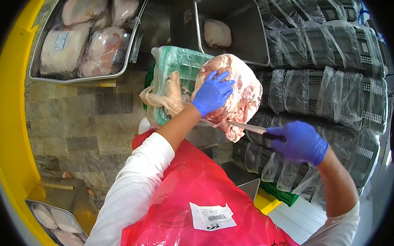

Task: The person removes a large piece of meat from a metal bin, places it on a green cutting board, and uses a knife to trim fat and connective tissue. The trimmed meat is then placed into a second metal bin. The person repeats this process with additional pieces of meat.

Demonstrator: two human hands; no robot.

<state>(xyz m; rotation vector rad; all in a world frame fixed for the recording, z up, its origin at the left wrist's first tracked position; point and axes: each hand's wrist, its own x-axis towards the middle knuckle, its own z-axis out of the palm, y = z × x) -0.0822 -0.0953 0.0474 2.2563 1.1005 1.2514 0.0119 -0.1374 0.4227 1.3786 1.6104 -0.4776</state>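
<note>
My left hand (pixel 212 92), in a blue glove, lies with fingers spread on a large raw piece of meat (pixel 242 90), pale fat with red patches. My right hand (pixel 299 143), also blue-gloved, grips the dark handle of a knife (pixel 245 125), whose blade tip is at the ragged lower edge of the meat. The meat rests partly over a green crate (pixel 165 61) lined with clear plastic. A pale piece (pixel 173 89), partly in crumpled plastic, lies in that crate to the left of my hand. A red apron covers my front.
A steel tub of packaged meat (pixel 134 41) is upper left; a steel basin (pixel 253 46) with one pale piece is top centre. Stacked grey crates wrapped in plastic (pixel 347 96) line the right. Another steel container (pixel 57 191) stands lower left, beside a yellow edge (pixel 10 115).
</note>
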